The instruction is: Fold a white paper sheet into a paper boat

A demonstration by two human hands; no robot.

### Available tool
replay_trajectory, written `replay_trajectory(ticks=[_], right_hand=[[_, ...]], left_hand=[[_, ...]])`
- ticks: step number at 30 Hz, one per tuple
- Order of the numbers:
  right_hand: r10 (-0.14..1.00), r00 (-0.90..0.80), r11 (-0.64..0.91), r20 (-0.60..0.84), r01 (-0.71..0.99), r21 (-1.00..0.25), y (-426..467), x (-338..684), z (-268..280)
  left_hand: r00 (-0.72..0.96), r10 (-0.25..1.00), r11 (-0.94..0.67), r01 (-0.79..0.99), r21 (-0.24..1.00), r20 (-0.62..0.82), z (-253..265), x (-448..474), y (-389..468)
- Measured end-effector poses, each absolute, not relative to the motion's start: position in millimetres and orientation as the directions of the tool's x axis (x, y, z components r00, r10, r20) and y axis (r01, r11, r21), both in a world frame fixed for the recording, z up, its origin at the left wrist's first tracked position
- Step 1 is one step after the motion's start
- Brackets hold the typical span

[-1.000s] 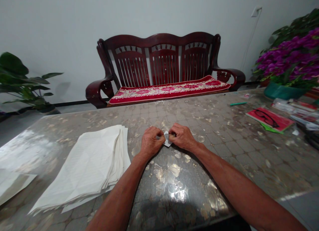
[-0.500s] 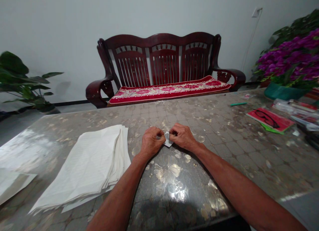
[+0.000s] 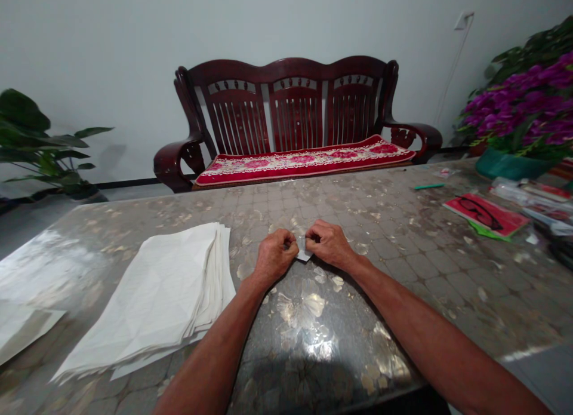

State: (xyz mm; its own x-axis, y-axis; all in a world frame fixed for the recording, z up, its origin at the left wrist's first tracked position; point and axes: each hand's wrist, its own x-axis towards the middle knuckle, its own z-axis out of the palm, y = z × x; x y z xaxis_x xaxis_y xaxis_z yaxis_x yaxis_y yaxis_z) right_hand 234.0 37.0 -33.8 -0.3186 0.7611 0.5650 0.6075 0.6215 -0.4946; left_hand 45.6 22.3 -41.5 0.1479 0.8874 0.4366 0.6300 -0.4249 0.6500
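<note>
Between my two hands, near the middle of the table, is a small folded piece of white paper (image 3: 303, 253). My left hand (image 3: 275, 252) pinches its left side, thumb and forefinger together. On the opposite side my right hand (image 3: 329, 242) is closed on the same paper, fingers curled in. Fingertips cover parts of the paper, so its full folded shape cannot be made out. A thick stack of white paper sheets (image 3: 165, 283) lies to the left of my left forearm.
Another sheet (image 3: 27, 331) lies at the table's left edge. On the right are a green pen (image 3: 428, 187), eyeglasses (image 3: 481, 212) on a red booklet (image 3: 505, 220), and purple flowers (image 3: 519, 101) in a green pot. Beyond the patterned table (image 3: 358, 200) stands a wooden bench (image 3: 293, 110).
Both hands keep hold of the small paper in nearly the same place. My left hand has shifted very slightly right; the paper's visible lower part looks a little smaller.
</note>
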Motion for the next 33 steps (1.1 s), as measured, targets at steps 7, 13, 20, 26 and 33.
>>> replay_trajectory(ticks=[7,13,20,26,33], right_hand=[[0.759,-0.298,0.612,0.579,0.63,-0.477,39.1,235.4,-34.5],[0.761,-0.285,0.6,0.582,0.649,-0.467,39.6,236.7,-34.5],[0.751,-0.239,0.594,0.616,0.651,-0.472,42.7,241.9,-35.3],[0.76,-0.207,0.593,0.616,0.607,-0.529,41.5,247.7,-31.5],[0.853,-0.166,0.495,0.496,0.562,-0.663,36.7,253.0,-27.8]], left_hand=[[0.151,0.893,-0.416,0.635,0.651,0.424,-42.1,45.2,22.9],[0.149,0.901,-0.4,0.649,0.647,0.407,-40.6,45.5,22.4],[0.1,0.901,-0.385,0.633,0.671,0.423,-37.6,41.2,21.0],[0.07,0.913,-0.352,0.632,0.691,0.402,-33.6,36.6,17.5],[0.025,0.929,-0.303,0.627,0.717,0.37,-33.1,33.7,15.0]])
